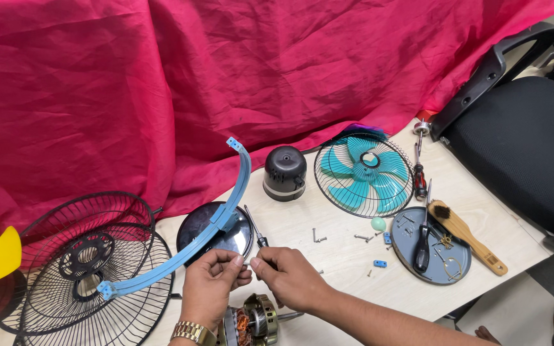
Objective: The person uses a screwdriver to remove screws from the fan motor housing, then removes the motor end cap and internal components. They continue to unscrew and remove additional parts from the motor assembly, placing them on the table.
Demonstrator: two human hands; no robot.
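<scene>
Red cloth [161,83] backs the table [341,218]. Black fan grilles [91,269] left, teal blade [363,173] right. Both hands pinch something tiny: left hand [209,285], right hand [290,275], above the motor [254,320], screwdriver [254,230] just beyond.

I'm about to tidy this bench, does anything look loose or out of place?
Yes: small screws lie scattered on the bare table instead of in the grey round tray, and a blue clip sits loose beside them.
</scene>
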